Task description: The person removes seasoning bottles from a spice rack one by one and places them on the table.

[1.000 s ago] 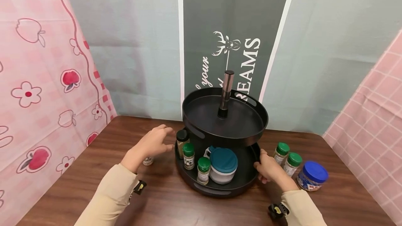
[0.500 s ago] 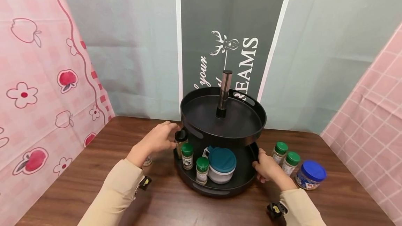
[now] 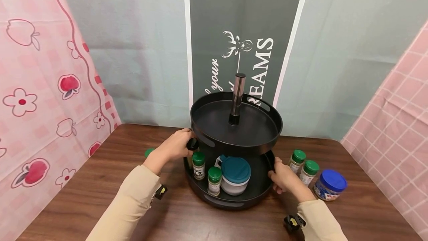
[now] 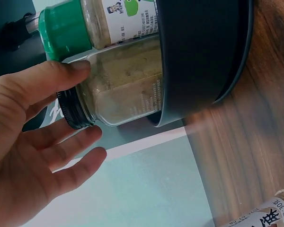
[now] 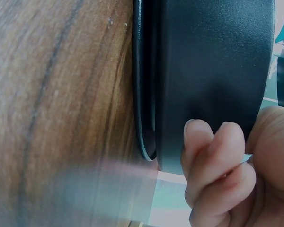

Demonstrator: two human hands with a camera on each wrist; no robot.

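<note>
The jar (image 4: 128,90) stands upright inside the nearer left hand (image 3: 175,146), gripped at the cap (image 4: 75,109); the right hand (image 3: 285,177) pinches the tray (image 5: 213,61).

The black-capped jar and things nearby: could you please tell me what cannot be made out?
- Left wrist view: the base of the black-capped jar, behind the lower tray.
- Same view: the rest of the bottom-right jar, cut off by the picture edges.
- Head view: whatever is below the leftmost green cap, behind the left arm.
</note>
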